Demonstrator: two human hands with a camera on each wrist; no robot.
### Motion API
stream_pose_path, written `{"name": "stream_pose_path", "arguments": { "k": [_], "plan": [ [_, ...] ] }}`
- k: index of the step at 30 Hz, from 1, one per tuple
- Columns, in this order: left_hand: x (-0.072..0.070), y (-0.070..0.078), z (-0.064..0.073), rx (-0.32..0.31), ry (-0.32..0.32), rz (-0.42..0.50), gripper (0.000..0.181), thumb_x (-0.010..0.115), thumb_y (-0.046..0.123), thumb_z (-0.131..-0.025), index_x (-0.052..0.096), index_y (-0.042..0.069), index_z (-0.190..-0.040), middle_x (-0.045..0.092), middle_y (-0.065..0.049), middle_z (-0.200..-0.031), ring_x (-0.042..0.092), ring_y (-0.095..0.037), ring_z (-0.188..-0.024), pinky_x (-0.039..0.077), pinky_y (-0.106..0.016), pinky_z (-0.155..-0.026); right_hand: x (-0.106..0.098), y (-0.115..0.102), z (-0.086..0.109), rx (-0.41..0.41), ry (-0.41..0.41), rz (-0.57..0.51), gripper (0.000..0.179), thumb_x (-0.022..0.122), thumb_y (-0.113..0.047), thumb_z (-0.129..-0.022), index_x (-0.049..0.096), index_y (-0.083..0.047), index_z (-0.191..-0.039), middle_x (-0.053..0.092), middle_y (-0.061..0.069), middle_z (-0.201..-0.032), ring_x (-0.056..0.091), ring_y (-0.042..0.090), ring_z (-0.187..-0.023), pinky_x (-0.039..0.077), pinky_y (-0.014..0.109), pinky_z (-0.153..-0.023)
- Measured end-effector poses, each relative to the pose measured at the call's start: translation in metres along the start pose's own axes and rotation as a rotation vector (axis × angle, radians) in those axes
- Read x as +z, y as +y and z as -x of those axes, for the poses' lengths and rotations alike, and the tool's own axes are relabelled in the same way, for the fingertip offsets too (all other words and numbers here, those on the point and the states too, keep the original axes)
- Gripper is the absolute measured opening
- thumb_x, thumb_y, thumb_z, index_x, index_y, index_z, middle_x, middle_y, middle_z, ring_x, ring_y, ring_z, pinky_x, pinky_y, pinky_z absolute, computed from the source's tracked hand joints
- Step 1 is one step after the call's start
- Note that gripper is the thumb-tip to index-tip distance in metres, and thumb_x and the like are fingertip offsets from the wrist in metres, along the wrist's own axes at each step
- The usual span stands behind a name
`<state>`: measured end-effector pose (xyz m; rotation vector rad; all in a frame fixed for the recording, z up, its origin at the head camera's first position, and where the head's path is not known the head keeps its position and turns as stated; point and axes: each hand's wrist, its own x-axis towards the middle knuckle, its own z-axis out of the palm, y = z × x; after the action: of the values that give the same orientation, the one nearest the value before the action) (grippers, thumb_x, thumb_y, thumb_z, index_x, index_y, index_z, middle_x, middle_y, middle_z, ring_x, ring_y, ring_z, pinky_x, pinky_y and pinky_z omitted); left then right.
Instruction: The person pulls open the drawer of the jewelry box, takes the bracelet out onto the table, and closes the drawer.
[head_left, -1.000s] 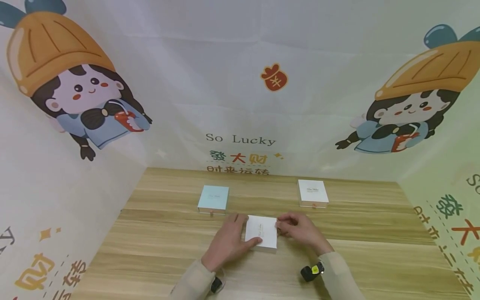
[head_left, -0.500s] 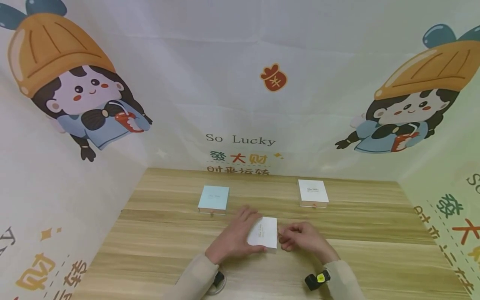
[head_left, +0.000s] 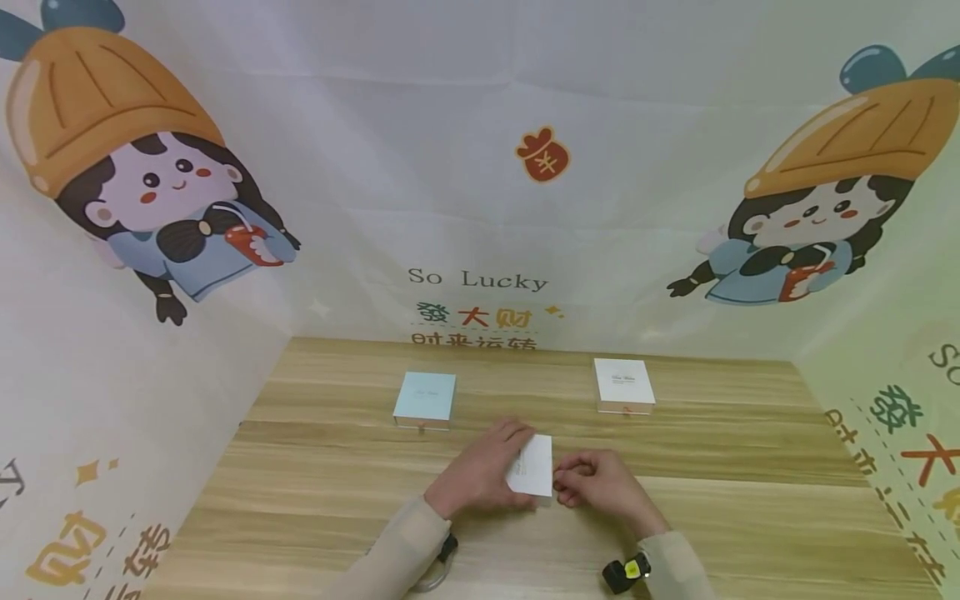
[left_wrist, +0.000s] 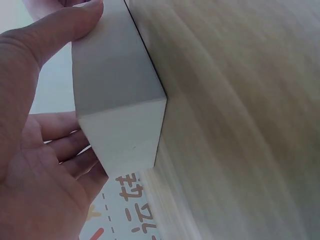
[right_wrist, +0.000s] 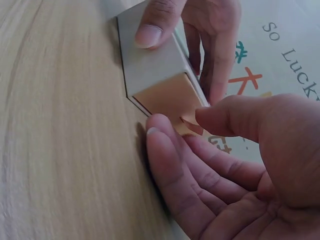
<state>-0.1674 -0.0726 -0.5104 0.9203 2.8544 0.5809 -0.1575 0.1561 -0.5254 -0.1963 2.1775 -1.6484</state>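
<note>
White box (head_left: 536, 467): on the wooden table (head_left: 300, 500), between the two hands, lettered face up.
Left hand (head_left: 480, 475): clamped across the box, thumb on the near side, fingers on the far side.
Right hand (head_left: 600, 490): at the box's right end, fingers bent, thumb at the ribbon tab (right_wrist: 192, 127); cannot tell whether it is pinched.
Tan end panel (right_wrist: 167, 97): within the white shell's mouth.
Good handling: probably a firm pinch close to the panel, then a straight, level pull, the left hand bracing without squeezing.
In the way: right fingertips by the panel's lower edge could block it.
Pale blue box (head_left: 425, 398): beyond the left hand, apart.
Second white box (head_left: 624, 383): farther back, right, well apart.
</note>
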Motion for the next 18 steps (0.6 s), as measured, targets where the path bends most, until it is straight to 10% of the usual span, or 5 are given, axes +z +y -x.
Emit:
{"name": "stream_pose_path", "arguments": {
  "k": [18],
  "plan": [
    [0.000,0.003,-0.005,-0.054,-0.020,-0.005,0.095,0.093,0.044,-0.070,0.052,0.008,-0.147,0.057,-0.004,-0.144,0.052,-0.021,-0.133,0.046,-0.035,-0.113,0.017,0.003,-0.012,-0.036,0.226,0.089,0.004,0.069,0.003,-0.089,0.071,0.007,-0.090,0.074,0.012,-0.074,0.069,0.013,-0.065,0.060,0.026,-0.058]
  ]
}}
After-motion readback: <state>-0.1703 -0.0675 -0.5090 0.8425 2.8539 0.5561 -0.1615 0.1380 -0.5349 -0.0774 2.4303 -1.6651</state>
